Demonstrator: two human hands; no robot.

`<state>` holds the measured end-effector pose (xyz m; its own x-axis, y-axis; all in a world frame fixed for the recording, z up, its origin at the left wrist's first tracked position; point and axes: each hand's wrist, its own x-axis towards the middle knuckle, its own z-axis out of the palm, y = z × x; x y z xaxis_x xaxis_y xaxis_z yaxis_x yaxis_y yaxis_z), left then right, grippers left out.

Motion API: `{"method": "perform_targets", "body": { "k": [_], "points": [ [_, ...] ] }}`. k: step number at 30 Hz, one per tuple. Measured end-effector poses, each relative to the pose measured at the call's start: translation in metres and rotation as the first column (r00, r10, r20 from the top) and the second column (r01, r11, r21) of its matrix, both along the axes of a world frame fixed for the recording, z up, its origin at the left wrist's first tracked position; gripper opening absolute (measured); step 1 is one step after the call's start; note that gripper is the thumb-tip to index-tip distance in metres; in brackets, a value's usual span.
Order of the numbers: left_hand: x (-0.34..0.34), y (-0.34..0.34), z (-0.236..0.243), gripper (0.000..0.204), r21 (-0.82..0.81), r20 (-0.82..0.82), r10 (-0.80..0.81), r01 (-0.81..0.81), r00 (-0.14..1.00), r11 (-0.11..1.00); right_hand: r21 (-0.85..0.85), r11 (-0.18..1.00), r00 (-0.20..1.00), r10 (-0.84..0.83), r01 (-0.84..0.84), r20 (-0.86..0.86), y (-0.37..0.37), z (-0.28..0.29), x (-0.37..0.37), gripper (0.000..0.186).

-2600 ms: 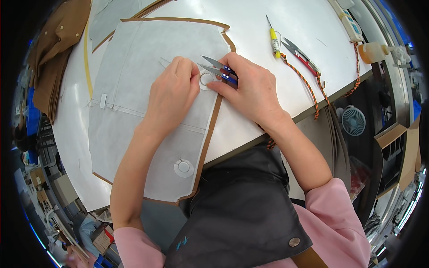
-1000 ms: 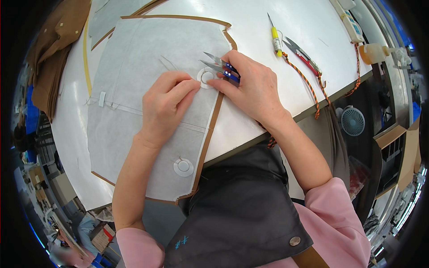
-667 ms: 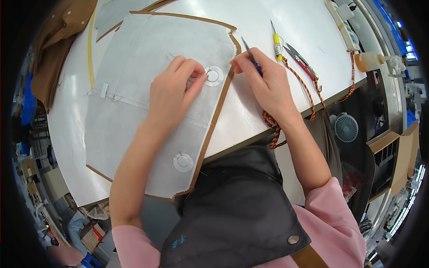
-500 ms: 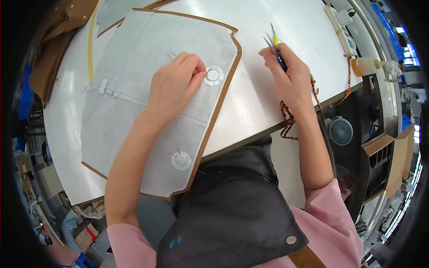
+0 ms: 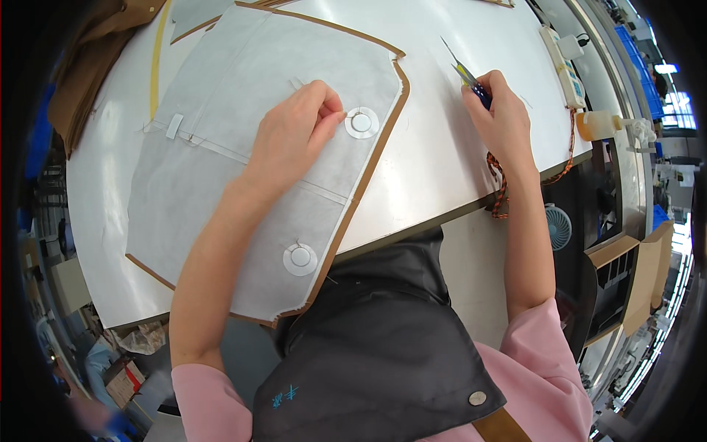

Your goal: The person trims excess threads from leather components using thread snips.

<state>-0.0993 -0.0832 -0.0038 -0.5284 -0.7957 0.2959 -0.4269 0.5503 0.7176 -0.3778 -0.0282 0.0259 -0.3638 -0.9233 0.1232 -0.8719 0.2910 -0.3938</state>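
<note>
A large grey-white panel (image 5: 213, 110) with brown edging lies on the table, its lower edge beside my lap. My left hand (image 5: 294, 132) rests over it with thumb and forefinger pinched together, just left of the upper white round disc (image 5: 361, 123). Whatever is between those fingertips is too small to make out. A second round disc (image 5: 300, 255) sits nearer to me on the panel. Above the table at the right, my right hand (image 5: 497, 121) holds thread snips (image 5: 479, 92) with a dark blue handle. Their slim blades point up and left, with a yellow part showing beside them.
Brown material (image 5: 99, 66) is heaped at the far left. A power strip (image 5: 563, 70) and a bottle of amber liquid (image 5: 598, 125) stand along the right edge, near an orange-black braided cord (image 5: 497, 180). A small fan (image 5: 557, 227) and an open cardboard box (image 5: 633, 280) are lower right.
My right hand has moved right with the snips, and their blades now look closer together and tilt further left. The left hand keeps its pinch beside the upper disc. The whole view has shifted slightly.
</note>
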Motion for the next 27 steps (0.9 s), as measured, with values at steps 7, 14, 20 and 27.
{"method": "perform_targets", "body": {
  "k": [7, 14, 20, 27],
  "points": [
    [0.001, 0.009, 0.001, 0.030, 0.047, -0.008, 0.028, -0.028, 1.000, 0.998, -0.240, 0.939, 0.933, 0.299, -0.249, 0.202, 0.036, 0.017, 0.062, 0.017],
    [-0.001, 0.009, 0.000, 0.032, 0.049, -0.017, 0.039, -0.038, 0.999, 0.998, -0.147, 0.904, 0.835, 0.428, -0.402, 0.346, 0.044, 0.000, 0.075, 0.016],
    [-0.001, 0.010, 0.000, 0.030, 0.042, -0.007, 0.058, -0.058, 0.998, 0.997, 0.009, 0.891, 0.854, 0.432, -0.454, 0.289, 0.034, 0.023, 0.077, 0.014],
    [-0.001, 0.010, -0.001, 0.030, 0.035, -0.019, 0.053, -0.053, 0.998, 0.998, 0.076, 0.889, 0.870, 0.420, -0.452, 0.258, 0.027, 0.028, 0.077, 0.016]
  ]
}}
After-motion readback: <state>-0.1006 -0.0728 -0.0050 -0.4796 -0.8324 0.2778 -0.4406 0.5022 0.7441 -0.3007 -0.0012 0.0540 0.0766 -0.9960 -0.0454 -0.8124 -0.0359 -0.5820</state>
